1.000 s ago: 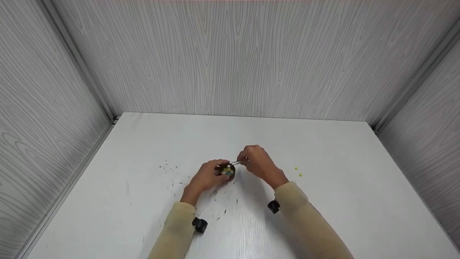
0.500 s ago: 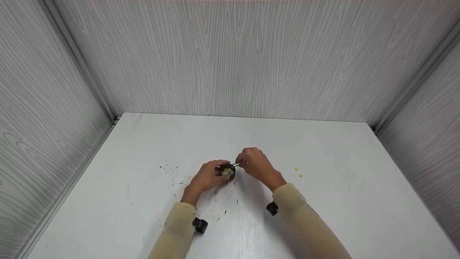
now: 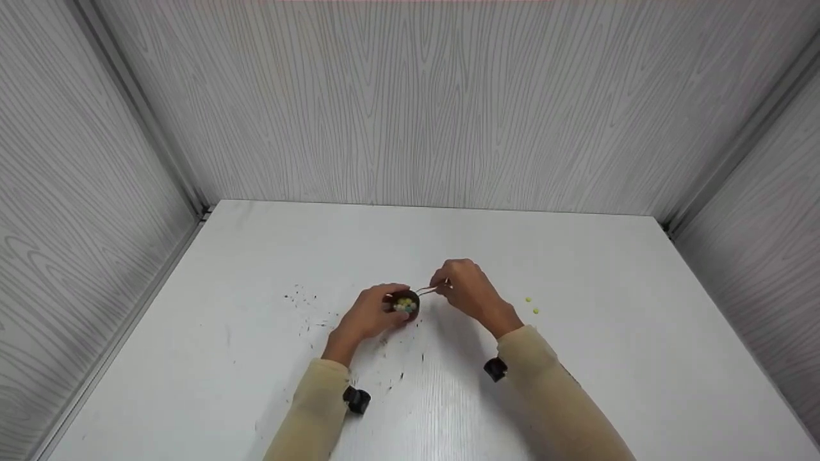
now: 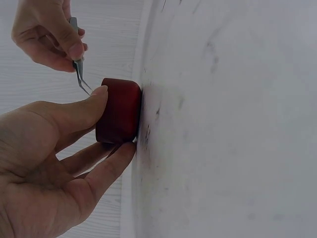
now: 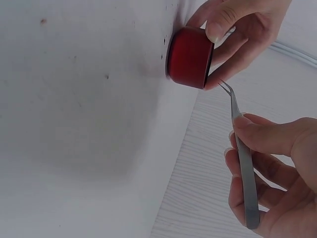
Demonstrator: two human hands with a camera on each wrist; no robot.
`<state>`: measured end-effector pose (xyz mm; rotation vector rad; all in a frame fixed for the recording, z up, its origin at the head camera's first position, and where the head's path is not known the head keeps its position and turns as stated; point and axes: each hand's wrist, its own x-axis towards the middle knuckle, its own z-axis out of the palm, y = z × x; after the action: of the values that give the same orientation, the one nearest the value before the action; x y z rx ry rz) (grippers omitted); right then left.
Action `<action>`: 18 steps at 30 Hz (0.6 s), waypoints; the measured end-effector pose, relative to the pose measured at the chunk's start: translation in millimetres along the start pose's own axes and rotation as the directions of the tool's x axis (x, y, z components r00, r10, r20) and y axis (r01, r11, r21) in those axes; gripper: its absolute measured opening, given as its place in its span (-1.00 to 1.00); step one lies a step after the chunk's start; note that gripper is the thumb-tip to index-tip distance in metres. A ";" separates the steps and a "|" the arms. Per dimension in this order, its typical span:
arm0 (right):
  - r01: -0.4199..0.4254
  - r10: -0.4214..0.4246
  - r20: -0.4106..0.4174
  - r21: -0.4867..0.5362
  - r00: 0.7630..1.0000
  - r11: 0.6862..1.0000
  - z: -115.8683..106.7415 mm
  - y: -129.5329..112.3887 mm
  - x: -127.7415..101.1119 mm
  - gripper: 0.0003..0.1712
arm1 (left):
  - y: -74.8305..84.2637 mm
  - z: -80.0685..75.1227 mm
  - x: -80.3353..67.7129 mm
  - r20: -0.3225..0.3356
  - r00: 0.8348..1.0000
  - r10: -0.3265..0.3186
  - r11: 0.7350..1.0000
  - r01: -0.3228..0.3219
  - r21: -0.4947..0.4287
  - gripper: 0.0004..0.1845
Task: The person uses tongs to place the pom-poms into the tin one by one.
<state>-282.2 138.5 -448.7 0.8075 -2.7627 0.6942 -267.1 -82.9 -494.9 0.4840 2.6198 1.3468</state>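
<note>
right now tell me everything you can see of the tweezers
The slim, silver-grey, metal-looking tweezers have a smooth body with a rounded rear end and two fine, bent, pointed tips. The tips stand slightly apart, with nothing visible between them. The right hand pinches the body between thumb and fingers. The tips are near the open top of the small round red cup, apart from it in the right wrist view.

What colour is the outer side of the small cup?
The cup is deep red; the right wrist view shows it best.
</note>
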 end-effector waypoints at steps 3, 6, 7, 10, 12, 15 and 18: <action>-0.010 0.010 0.000 -0.009 1.000 1.000 -4.5 2.9 -2.1 -0.85 | 0.4 0.3 0.0 -0.003 1.000 -0.012 1.000 0.012 -0.012 -0.47; -0.025 0.025 -0.001 -0.009 1.000 1.000 -9.1 6.8 -4.7 -0.85 | 0.7 0.3 0.2 -0.001 1.000 -0.016 1.000 0.016 -0.015 -0.47; -0.033 0.033 0.000 -0.005 0.999 0.999 -10.7 8.2 -5.5 -0.84 | 0.5 0.4 0.1 0.000 1.000 -0.014 1.000 0.014 -0.012 -0.47; -0.045 0.045 -0.006 -0.001 0.999 0.999 -15.5 11.9 -8.4 -0.84 | -0.1 0.5 0.2 0.003 1.000 -0.006 1.000 0.006 -0.003 -0.47; -0.047 0.047 -0.014 -0.001 0.999 0.999 -18.3 14.5 -10.5 -0.84 | -0.8 0.6 0.5 0.004 1.000 0.000 1.000 0.000 0.008 -0.47; -0.054 0.055 -0.020 0.008 0.998 0.998 -22.5 19.1 -13.8 -0.84 | -1.3 0.7 0.8 0.004 1.000 -0.005 1.000 0.005 0.013 -0.46; -0.066 0.066 -0.022 0.022 0.998 0.998 -26.3 24.1 -17.0 -0.84 | -1.5 1.0 0.3 -0.001 1.000 -0.011 1.000 0.011 0.006 -0.46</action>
<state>-280.0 177.0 -439.9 0.7108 -2.7778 0.7407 -267.4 -82.8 -496.6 0.4701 2.6241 1.3361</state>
